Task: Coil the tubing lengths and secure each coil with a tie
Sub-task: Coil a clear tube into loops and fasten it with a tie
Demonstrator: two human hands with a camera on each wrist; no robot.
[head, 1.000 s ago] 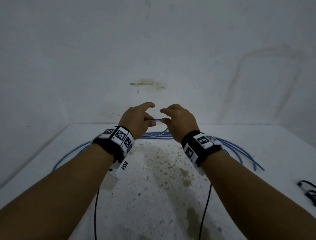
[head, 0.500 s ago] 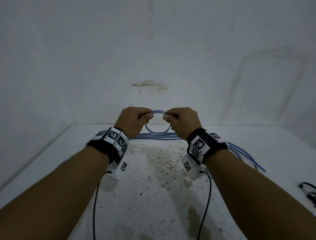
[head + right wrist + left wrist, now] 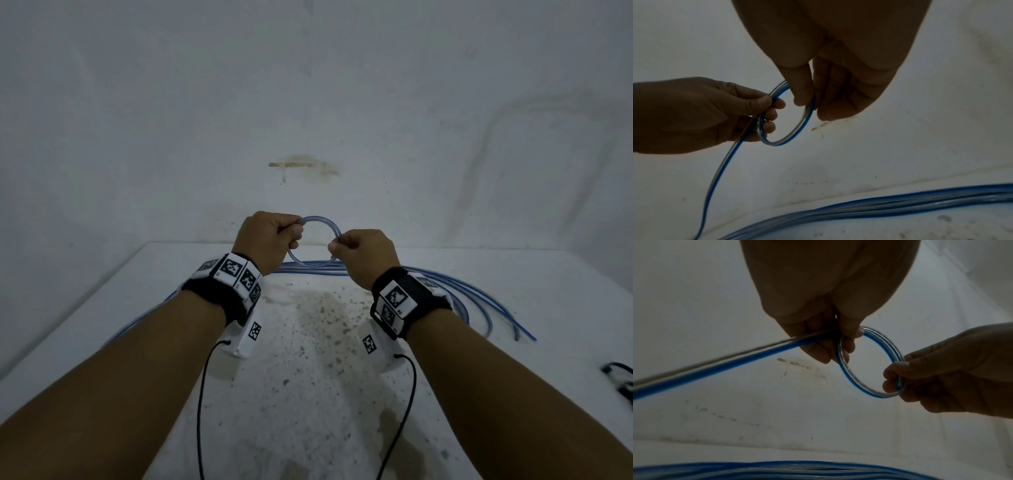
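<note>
I hold a small ring of clear tube with a blue stripe (image 3: 314, 240) up in the air, above the table. My left hand (image 3: 265, 240) pinches one side of the ring and my right hand (image 3: 363, 255) pinches the other side. One long end runs down from my left hand. More blue-striped tubes (image 3: 455, 294) lie in long loose curves on the white table (image 3: 548, 308), near the wall
</note>
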